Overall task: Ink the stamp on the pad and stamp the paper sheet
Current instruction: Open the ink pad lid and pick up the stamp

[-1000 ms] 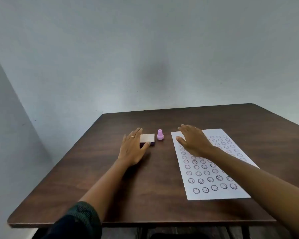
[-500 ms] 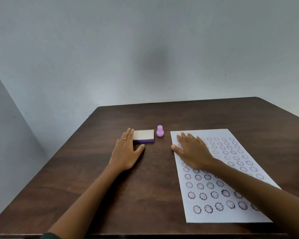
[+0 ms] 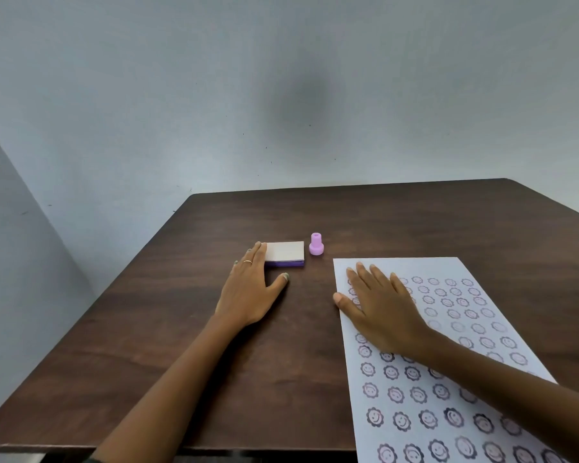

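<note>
A small pink stamp [image 3: 316, 244] stands upright on the dark wooden table [image 3: 188, 345], untouched. Just left of it lies the ink pad [image 3: 286, 252], a flat box with a beige lid and purple base, lid closed. My left hand [image 3: 249, 291] lies flat on the table, fingers spread, fingertips touching the pad's left edge. The white paper sheet [image 3: 448, 359] covered with several rows of round smiley-flower prints lies on the right. My right hand [image 3: 380, 307] rests flat on its upper left part, fingers apart, holding nothing.
A plain grey wall rises behind the table's far edge [image 3: 348, 185]. The table's near edge [image 3: 81, 447] runs along the bottom left. The sheet runs out of view at the bottom right.
The view has tilted down and the table looks closer. My left hand slid back off the pad's top to its left edge. My right hand stays flat on the paper.
</note>
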A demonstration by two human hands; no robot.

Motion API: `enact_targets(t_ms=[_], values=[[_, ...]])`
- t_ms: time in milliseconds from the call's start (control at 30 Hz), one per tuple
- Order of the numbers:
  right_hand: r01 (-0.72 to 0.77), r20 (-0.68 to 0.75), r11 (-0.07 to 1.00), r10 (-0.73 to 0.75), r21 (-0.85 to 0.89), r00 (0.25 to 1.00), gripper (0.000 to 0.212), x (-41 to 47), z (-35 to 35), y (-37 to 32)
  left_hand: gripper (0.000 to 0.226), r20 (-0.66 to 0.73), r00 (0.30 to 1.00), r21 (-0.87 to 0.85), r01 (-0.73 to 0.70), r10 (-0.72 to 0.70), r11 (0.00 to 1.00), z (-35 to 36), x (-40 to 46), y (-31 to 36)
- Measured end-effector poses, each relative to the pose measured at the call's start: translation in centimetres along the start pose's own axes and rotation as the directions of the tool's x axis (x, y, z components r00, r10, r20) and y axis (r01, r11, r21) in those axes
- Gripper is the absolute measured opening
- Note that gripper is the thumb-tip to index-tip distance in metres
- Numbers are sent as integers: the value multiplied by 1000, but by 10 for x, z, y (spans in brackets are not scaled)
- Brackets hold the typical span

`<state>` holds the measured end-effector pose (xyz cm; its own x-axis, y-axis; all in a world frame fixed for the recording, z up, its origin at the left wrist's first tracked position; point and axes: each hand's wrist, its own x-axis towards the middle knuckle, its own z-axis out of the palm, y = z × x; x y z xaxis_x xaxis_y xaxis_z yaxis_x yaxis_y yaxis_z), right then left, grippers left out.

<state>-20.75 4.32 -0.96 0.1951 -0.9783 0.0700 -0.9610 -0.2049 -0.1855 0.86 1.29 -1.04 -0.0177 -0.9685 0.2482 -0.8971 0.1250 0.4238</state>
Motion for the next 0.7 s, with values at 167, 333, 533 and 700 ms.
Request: enact_targets(t_ms=[167, 333, 533, 700], values=[[144, -176, 982, -121, 125, 977, 63, 2, -12, -20, 76, -13, 1000, -24, 24, -25, 999, 0, 0, 0], [426, -190, 898, -401, 114, 896, 54, 29, -17, -54, 74, -23, 997, -54, 76, -77, 996, -2, -1, -2], [399, -90, 904, -390, 155, 917, 48, 82, -5, -81, 83, 3, 995, -103, 98, -99, 990, -9, 1, -12], [350, -18, 933, -350, 81, 937, 42, 98, 1, -86, 92, 78, 992, -92, 102, -95, 990, -19, 0, -20]])
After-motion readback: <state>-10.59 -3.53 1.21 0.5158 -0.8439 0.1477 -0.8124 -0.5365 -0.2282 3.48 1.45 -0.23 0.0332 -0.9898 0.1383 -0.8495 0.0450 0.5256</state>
